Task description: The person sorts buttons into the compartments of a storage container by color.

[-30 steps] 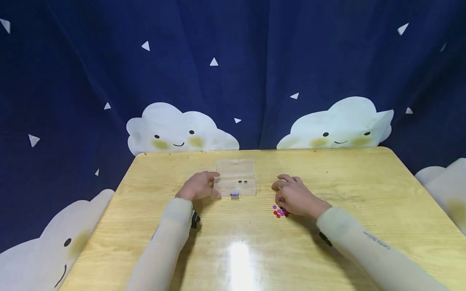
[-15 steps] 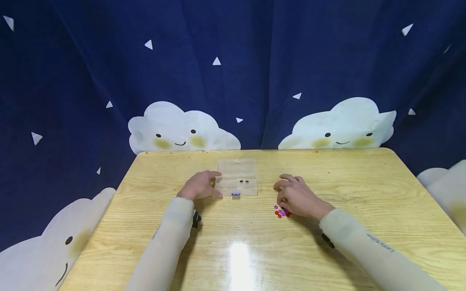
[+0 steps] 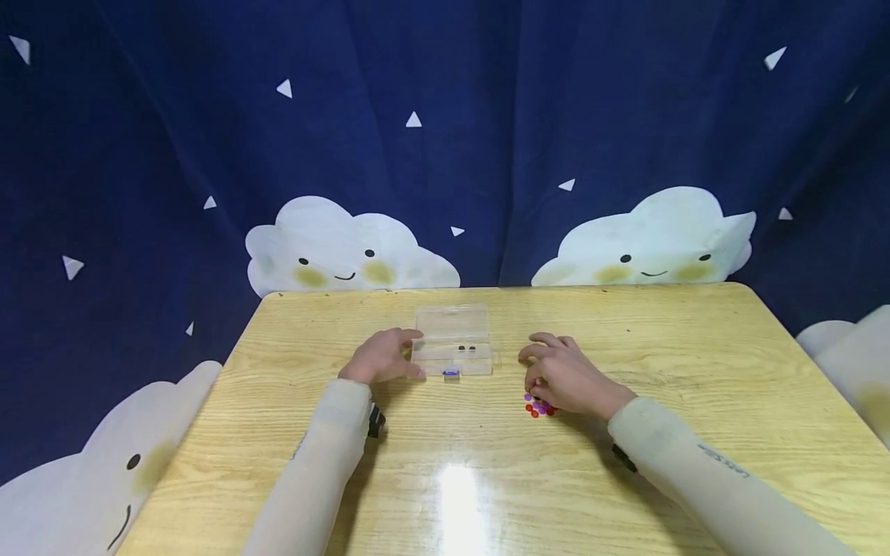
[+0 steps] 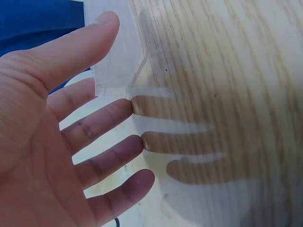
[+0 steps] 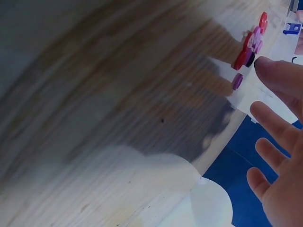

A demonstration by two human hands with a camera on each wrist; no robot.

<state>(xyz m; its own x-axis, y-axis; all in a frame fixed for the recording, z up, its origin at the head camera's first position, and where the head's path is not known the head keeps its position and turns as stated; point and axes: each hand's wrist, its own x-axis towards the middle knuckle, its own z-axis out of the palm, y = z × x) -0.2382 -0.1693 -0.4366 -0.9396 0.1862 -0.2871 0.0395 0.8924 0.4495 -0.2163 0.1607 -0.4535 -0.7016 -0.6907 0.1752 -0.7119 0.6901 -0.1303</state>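
Observation:
A clear plastic box (image 3: 450,359) stands with its lid (image 3: 452,321) folded back; two small black discs (image 3: 467,348) lie inside, and a blue-marked latch (image 3: 451,374) is at its front. My left hand (image 3: 382,357) rests at the box's left side, fingers extended, thumb by the front corner and fingers toward the back. My right hand (image 3: 562,374) is over a cluster of small red and purple button-like discs (image 3: 539,406). Its leading fingertip is at a black button-like disc (image 5: 250,59) at the cluster's edge. Whether that disc is pinched is hidden.
The wooden table (image 3: 417,463) carries the box and the discs. Behind it hangs a dark blue curtain (image 3: 473,139) with white clouds (image 3: 348,251). Bare wood separates the box from the disc cluster.
The whole view shifts slightly with the head. Both hands stay nearly in place, the right hand's fingertips dipping a little nearer the discs.

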